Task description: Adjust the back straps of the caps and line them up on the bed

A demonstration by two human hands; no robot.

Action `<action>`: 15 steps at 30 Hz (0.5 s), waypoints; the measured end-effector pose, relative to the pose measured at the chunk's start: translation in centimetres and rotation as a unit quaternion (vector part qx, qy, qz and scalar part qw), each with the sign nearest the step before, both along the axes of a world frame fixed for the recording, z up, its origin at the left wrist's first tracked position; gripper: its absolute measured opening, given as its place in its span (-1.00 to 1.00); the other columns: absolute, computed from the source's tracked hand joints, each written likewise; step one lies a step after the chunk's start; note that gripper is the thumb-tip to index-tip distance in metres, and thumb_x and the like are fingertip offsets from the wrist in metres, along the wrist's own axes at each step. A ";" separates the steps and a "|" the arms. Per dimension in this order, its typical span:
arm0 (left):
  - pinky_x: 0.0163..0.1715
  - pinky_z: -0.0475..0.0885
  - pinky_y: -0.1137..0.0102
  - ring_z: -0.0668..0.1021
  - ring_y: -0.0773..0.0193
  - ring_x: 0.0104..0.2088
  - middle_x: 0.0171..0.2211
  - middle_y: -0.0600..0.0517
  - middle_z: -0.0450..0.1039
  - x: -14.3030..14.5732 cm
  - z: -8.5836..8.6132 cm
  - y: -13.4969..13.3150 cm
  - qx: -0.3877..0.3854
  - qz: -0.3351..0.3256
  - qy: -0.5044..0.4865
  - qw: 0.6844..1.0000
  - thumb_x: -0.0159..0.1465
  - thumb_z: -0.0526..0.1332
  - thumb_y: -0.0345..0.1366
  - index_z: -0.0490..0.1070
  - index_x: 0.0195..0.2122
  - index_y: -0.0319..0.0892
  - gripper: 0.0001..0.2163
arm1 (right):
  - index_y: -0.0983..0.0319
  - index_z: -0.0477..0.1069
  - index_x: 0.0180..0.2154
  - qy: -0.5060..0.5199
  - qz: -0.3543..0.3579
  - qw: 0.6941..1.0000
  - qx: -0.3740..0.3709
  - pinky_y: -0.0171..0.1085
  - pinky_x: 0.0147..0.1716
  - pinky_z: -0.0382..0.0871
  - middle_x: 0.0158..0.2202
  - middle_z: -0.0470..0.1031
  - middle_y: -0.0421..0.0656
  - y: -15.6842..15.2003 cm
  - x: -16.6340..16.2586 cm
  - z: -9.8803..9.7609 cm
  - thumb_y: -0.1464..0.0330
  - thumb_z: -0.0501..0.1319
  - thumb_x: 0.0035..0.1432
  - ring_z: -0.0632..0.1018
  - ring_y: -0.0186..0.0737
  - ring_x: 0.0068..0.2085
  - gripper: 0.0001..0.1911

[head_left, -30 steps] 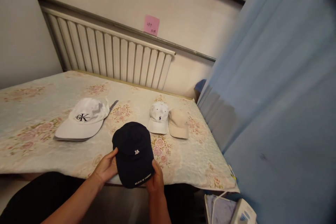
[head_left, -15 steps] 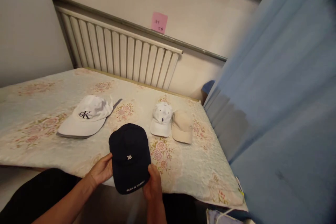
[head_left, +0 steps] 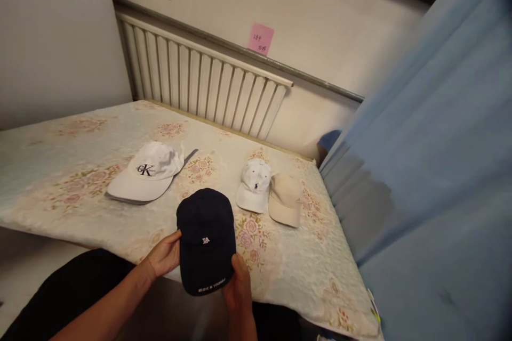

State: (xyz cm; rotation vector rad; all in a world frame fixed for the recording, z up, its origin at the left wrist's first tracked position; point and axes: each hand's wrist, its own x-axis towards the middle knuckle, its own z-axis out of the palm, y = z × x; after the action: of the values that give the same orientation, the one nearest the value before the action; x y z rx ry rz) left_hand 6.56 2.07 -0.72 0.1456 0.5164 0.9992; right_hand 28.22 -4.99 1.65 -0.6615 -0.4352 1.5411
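Observation:
A dark navy baseball cap (head_left: 206, 224) with a small white logo and lettering along its brim is held up between my two hands, brim toward me. My left hand (head_left: 166, 254) grips its left side, and my right hand (head_left: 237, 281) grips the right side of the brim; some fingers are hidden beneath. On the bed (head_left: 296, 269) beyond lies a white cap (head_left: 156, 162) with black "CK" letters, to the left. To the right, a smaller white cap (head_left: 256, 177) sits against a beige cap (head_left: 285, 192).
A white radiator (head_left: 200, 77) runs along the wall behind the bed. Above it, a pink note (head_left: 260, 39) is stuck up. A blue curtain (head_left: 424, 144) hangs along the right side. My dark-clad leg (head_left: 80, 287) shows at lower left.
The whole scene has shifted to the right in view, as the camera turned slightly left. Both hands still hold the navy cap in much the same pose.

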 end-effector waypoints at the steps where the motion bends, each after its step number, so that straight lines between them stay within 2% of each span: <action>1: -0.12 0.52 0.15 0.64 -0.02 -0.22 -0.25 -0.24 0.60 0.0 0.0 0.0 0.004 -0.001 -0.001 1.000 0.29 0.11 -0.44 0.43 -0.03 -0.40 -0.74 | 0.29 0.51 -0.08 0.000 0.001 1.000 -0.001 0.02 0.18 0.25 -0.02 0.56 -0.03 0.0 0.0 -0.1 0.27 0.31 0.06 0.50 -0.01 0.07 -0.62; 8: -0.10 0.50 0.18 0.64 0.01 -0.21 -0.25 -0.25 0.60 0.4 0.6 -0.2 0.011 -0.008 0.003 1.000 0.30 0.12 -0.42 0.47 -0.14 -0.39 -0.80 | 0.31 0.49 -0.05 -0.001 0.009 1.000 0.017 0.04 0.21 0.19 -0.02 0.55 -0.01 0.0 -0.1 -0.1 0.28 0.27 0.12 0.51 -0.01 0.06 -0.63; 15: -0.13 0.49 0.19 0.65 0.03 -0.25 -0.26 -0.21 0.61 0.5 1.2 -0.4 0.001 -0.004 0.015 1.000 0.29 0.11 -0.42 0.38 0.03 -0.38 -0.70 | 0.32 0.52 -0.11 -0.018 -0.017 1.000 0.002 0.01 0.19 0.23 -0.06 0.58 -0.01 0.1 -0.4 -1.0 0.27 0.31 0.07 0.53 -0.03 0.04 -0.64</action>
State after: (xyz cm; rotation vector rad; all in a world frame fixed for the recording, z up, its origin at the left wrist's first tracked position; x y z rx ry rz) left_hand 7.05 1.62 0.48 0.1639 0.5416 0.9917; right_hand 27.78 -4.86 0.69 -0.6910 -0.4524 1.4972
